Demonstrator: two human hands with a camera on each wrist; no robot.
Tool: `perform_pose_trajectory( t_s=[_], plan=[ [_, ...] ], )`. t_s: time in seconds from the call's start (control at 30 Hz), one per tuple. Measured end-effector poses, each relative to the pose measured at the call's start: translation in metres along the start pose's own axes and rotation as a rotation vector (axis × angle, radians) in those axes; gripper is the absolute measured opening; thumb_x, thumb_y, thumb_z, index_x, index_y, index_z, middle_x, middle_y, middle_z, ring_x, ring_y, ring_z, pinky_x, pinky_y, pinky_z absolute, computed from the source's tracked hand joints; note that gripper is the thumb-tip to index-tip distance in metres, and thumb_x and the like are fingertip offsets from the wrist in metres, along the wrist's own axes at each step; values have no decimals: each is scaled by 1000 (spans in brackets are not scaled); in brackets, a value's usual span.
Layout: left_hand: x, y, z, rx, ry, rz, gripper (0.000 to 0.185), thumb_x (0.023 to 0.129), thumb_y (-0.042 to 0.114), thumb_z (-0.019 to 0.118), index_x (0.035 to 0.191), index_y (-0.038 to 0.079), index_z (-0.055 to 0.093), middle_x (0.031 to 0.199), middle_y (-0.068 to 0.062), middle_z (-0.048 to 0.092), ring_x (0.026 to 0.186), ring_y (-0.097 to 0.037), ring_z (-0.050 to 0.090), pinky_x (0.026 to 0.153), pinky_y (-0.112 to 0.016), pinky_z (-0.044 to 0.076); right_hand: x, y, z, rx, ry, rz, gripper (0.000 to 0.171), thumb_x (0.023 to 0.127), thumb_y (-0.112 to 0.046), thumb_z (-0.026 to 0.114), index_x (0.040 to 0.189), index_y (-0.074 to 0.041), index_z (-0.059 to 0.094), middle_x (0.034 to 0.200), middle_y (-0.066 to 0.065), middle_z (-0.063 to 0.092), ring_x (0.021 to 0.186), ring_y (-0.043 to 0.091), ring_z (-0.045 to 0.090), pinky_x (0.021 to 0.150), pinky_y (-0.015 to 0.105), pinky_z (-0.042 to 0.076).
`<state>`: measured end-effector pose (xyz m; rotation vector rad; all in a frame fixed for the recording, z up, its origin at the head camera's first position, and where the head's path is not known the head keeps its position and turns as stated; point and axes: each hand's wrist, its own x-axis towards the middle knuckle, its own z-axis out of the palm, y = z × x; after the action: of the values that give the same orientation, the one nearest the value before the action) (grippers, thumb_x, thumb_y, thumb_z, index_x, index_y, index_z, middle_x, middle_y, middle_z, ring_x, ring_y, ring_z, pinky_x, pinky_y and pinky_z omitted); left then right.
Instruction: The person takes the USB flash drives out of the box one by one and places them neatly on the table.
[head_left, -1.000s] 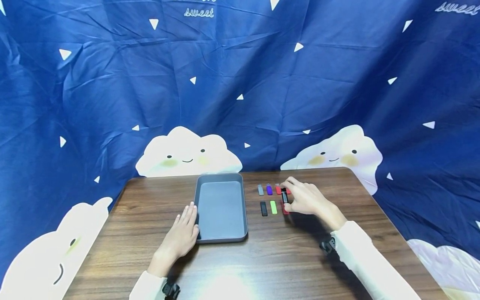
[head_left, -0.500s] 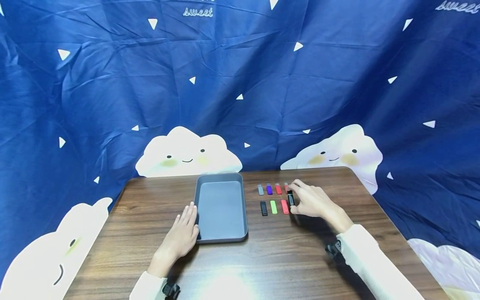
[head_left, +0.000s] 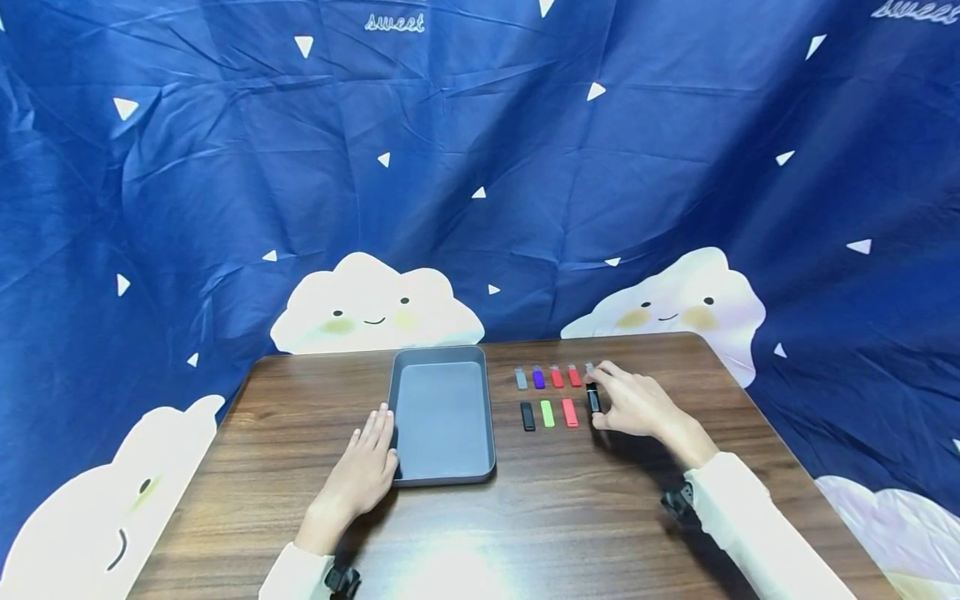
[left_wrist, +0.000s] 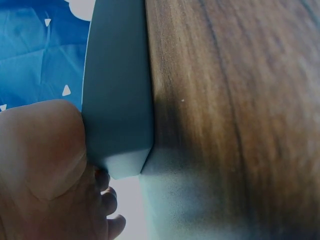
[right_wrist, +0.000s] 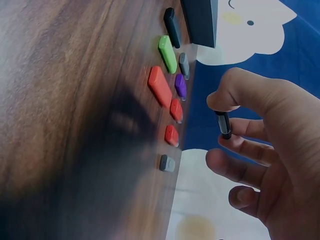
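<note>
My right hand (head_left: 641,404) pinches a small black USB stick (head_left: 594,398) with a silvery middle between thumb and fingertips. In the right wrist view this stick (right_wrist: 223,125) is raised off the tabletop. Just left of it in the head view lie a red USB stick (head_left: 570,413), a green one (head_left: 547,414) and a black one (head_left: 527,417). Behind them is a row of smaller sticks, among them a purple one (head_left: 538,378) and a grey one (head_left: 589,367) right at my fingertips. My left hand (head_left: 356,471) rests with straight fingers along the left side of a grey tray (head_left: 442,481).
The wooden table (head_left: 600,517) carries the tray left of the sticks. Its rounded far corners and back edge meet a blue curtain (head_left: 480,125) with clouds and white triangles. The hand's shadow falls on the tabletop in the right wrist view.
My right hand has moved a short way right with the black USB stick, uncovering the front red stick and the right-end sticks of the back row. The left hand and tray have stayed put.
</note>
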<state>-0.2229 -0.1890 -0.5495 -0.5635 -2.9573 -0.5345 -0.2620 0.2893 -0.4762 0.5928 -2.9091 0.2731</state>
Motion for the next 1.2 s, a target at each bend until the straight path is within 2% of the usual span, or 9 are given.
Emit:
perform_pose_trajectory(
  t_s=[0.13,0.33,0.77,1.03,1.2],
  plan=[
    [1,0,0,36,-4,-2,61,111,20,40,164,-9,29,174,-25,24,161,-45,28,128,-66,30,-1,3,2,8,-9,11,61,72,-28,82,130,-11,70,130,6,65,61,17,55,53,37,47],
    [-3,10,-12,-30,-6,-6,61,108,16,44,161,-12,32,172,-29,28,159,-49,29,128,-69,28,-3,5,6,30,-21,28,61,72,-27,83,130,-12,70,129,5,65,60,16,51,54,36,45],
    [-2,15,-16,4,-56,-36,61,111,17,45,163,-9,30,175,-26,24,162,-45,26,130,-66,26,-6,14,24,68,-52,44,65,69,-25,85,131,-10,70,126,6,65,71,21,60,62,43,53],
    [-2,14,-16,6,-61,-40,61,111,18,44,164,-9,29,175,-25,23,163,-44,25,131,-65,26,-5,20,35,90,-106,48,60,76,-21,83,133,-10,68,126,5,64,80,21,63,69,47,57],
    [-1,13,-16,6,-76,-41,62,111,18,43,164,-10,28,175,-26,22,163,-44,23,132,-62,26,-5,22,40,92,-120,34,60,79,-18,81,137,-9,68,131,8,64,96,27,70,75,53,60]
  ],
)
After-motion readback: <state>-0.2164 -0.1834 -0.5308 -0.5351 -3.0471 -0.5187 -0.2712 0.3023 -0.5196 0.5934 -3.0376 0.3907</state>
